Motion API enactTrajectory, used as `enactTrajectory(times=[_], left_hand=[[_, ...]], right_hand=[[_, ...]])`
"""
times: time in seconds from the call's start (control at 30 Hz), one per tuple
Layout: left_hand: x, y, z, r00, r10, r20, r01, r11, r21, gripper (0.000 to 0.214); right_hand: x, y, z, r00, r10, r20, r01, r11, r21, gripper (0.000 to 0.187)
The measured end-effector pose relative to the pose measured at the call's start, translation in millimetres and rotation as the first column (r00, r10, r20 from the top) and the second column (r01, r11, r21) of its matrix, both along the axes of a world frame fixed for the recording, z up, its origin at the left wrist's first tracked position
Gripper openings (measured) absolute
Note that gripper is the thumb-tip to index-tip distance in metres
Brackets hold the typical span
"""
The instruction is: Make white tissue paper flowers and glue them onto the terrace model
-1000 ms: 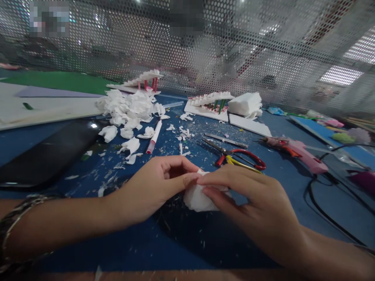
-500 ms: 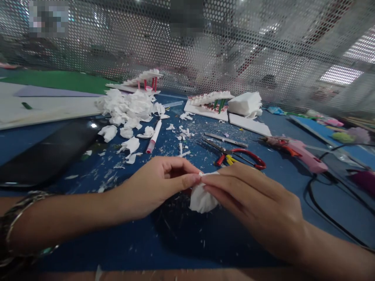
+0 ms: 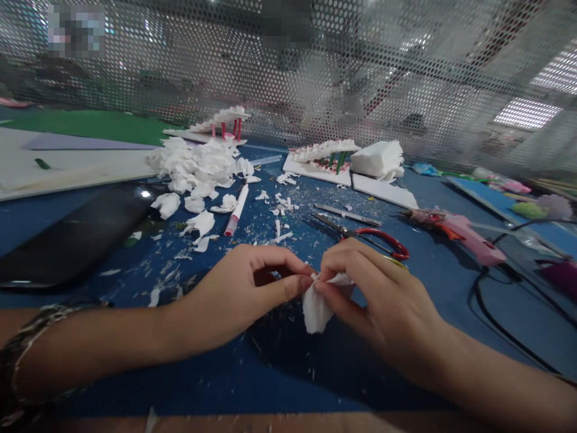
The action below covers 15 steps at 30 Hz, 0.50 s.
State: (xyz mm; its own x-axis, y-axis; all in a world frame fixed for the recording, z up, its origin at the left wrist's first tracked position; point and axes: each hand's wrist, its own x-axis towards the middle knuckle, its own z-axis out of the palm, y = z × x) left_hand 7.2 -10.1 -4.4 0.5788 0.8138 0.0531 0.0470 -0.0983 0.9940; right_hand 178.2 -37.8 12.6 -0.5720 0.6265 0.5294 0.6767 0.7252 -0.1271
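Observation:
A piece of white tissue paper (image 3: 317,310) hangs between my two hands above the blue table (image 3: 202,385). My left hand (image 3: 252,288) pinches its upper edge between thumb and index finger. Close against it, my right hand (image 3: 383,294) pinches the same edge, fingertips nearly touching the left ones; part of the tissue is hidden behind its fingers. Just beyond lie scissors (image 3: 392,243) with red handles, partly covered by my right hand, and silver tweezers (image 3: 347,214). A white marker with a red end (image 3: 237,210) rests past my left hand.
Crumpled tissue pieces (image 3: 198,162) are heaped at the back left, near a black phone (image 3: 76,234). Two small stair models (image 3: 322,156) and a tissue stack (image 3: 377,160) stand before a perforated metal screen (image 3: 252,78). At right lies a pink glue gun (image 3: 469,237) with its cord.
The tissue has shifted slightly right and its hanging part has narrowed. My right hand's fingers have bent more and moved up, covering more of the scissors. My left hand stays nearly in place.

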Motion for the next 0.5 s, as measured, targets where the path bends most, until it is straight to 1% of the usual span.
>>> enactTrajectory(times=[0.13, 0.23, 0.3, 0.43, 0.5], left_hand=[[-2.5, -3.2, 2.3, 0.993, 0.043, -0.109, -0.019, 0.977, 0.211, 0.006], [-3.7, -2.5, 3.3, 0.988, 0.078, -0.136, -0.033, 0.95, 0.311, 0.003], [-3.6, -0.7, 3.5, 0.987, 0.088, -0.132, -0.044, 0.951, 0.308, 0.005], [-3.1, 3.0, 4.2, 0.995, 0.046, -0.094, -0.027, 0.98, 0.199, 0.009], [-3.6, 3.9, 4.6, 0.997, 0.031, -0.077, -0.017, 0.984, 0.18, 0.01]], right_hand=[[-0.6, -1.8, -0.2, 1.0, -0.007, -0.023, 0.008, 1.0, 0.03, 0.008], [-0.1, -1.9, -0.2, 0.999, -0.01, -0.041, 0.01, 1.0, 0.016, 0.009], [0.9, -1.2, 0.3, 0.998, -0.024, -0.064, 0.022, 0.999, -0.025, 0.007], [3.0, 0.8, 3.4, 0.99, -0.03, -0.138, 0.009, 0.99, -0.144, 0.005], [3.6, 1.4, 5.6, 0.985, -0.027, -0.171, -0.006, 0.983, -0.186, 0.005]])
